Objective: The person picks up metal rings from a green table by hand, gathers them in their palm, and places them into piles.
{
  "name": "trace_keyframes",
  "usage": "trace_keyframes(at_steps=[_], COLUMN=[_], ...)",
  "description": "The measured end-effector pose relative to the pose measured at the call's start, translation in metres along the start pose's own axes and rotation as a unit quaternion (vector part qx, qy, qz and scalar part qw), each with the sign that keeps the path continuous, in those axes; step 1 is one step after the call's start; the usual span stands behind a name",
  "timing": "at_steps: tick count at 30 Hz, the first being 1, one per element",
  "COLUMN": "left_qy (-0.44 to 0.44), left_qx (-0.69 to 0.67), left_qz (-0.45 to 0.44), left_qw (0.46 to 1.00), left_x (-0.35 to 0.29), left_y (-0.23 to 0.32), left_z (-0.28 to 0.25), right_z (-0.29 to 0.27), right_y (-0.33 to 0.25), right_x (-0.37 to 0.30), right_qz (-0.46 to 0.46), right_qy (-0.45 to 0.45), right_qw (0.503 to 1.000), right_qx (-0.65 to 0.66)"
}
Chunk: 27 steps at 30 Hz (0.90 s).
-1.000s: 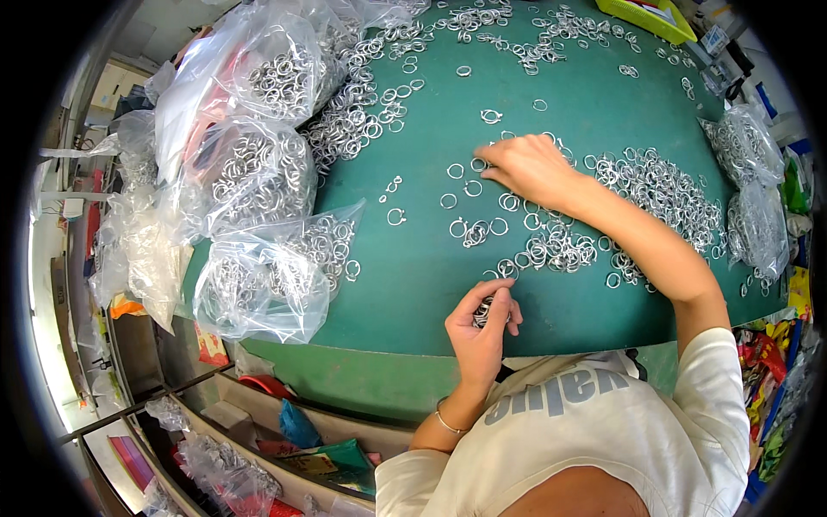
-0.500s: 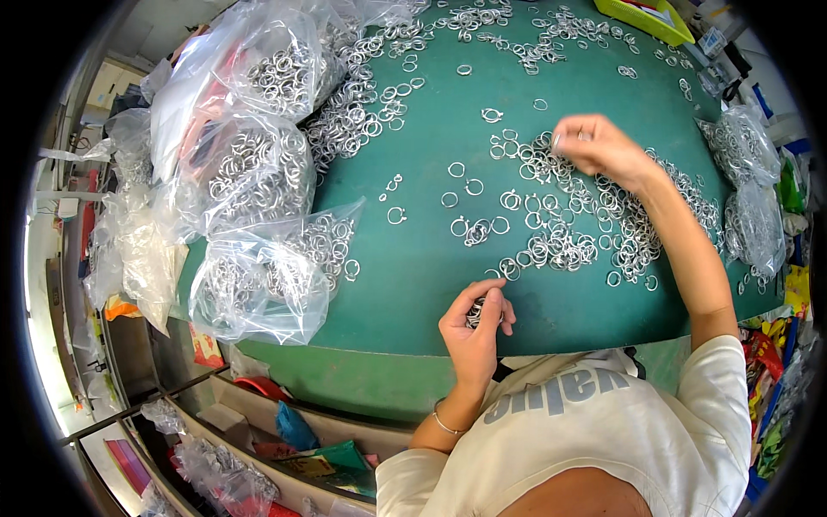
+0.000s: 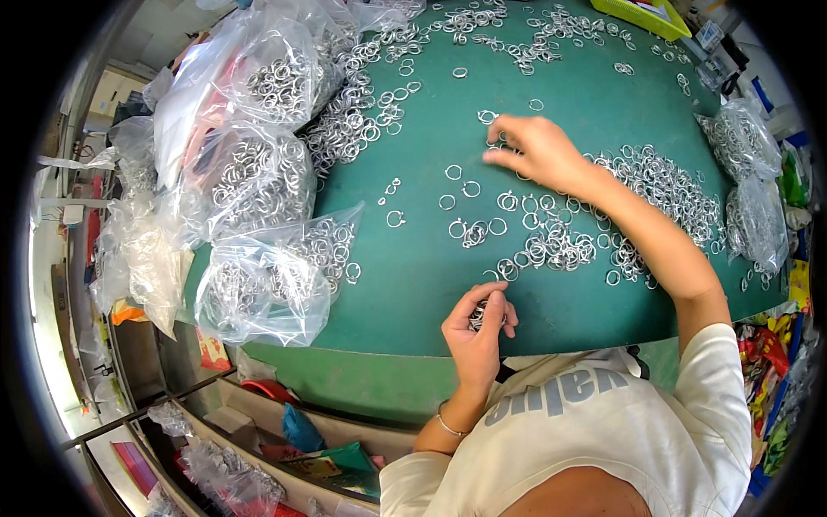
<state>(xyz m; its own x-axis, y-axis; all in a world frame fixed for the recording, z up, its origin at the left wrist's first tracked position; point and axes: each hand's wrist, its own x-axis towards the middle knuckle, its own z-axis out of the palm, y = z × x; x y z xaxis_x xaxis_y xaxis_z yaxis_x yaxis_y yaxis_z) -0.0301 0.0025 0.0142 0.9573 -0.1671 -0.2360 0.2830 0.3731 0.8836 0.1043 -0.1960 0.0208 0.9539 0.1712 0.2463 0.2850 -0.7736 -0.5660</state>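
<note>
Many small silver metal rings (image 3: pixel 564 248) lie loose and in heaps on the green tabletop (image 3: pixel 388 293). Near the table's front edge, my left hand (image 3: pixel 478 332) is curled around several silver rings (image 3: pixel 476 315), which show between its fingers and thumb. My right hand (image 3: pixel 541 153) reaches across the middle of the table, its thumb and forefinger apart, over a few rings partly hidden beneath it. Just beyond its fingertips lies a single ring (image 3: pixel 488 117). Under and beside the right forearm spreads the largest heap of rings (image 3: pixel 659 185).
Clear plastic bags full of rings (image 3: pixel 263 280) line the table's left side, with a loose pile (image 3: pixel 349 125) against them. More bagged rings (image 3: pixel 751 220) sit at the right edge. A yellow basket (image 3: pixel 642 17) stands at the far right. Below the left front is an open drawer (image 3: pixel 233 431).
My right hand has moved left from the heap to the few rings near mid-table, and its fingers have spread. My left hand stays almost still, closed on its rings.
</note>
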Motion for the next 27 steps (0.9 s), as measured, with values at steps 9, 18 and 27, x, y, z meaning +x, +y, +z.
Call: trace_keyframes(at_steps=[9,18,27], left_qy=[0.011,0.002,0.027], left_qx=[-0.006,0.005,0.028], left_qz=[0.008,-0.004,0.011], left_qw=[1.0,1.0,0.999], left_x=[0.001,0.003,0.003], left_y=[-0.002,-0.001,-0.004], left_z=[-0.005,0.003,-0.005], right_z=[-0.045,-0.011,-0.042], right_y=[-0.002,0.044,0.005], right_x=[-0.011,0.026,0.008], right_qz=[0.142,0.155,0.194], right_qy=[-0.063,0.046,-0.04], right_qw=[0.645,0.943,0.928], right_qx=[0.748,0.291,0.316])
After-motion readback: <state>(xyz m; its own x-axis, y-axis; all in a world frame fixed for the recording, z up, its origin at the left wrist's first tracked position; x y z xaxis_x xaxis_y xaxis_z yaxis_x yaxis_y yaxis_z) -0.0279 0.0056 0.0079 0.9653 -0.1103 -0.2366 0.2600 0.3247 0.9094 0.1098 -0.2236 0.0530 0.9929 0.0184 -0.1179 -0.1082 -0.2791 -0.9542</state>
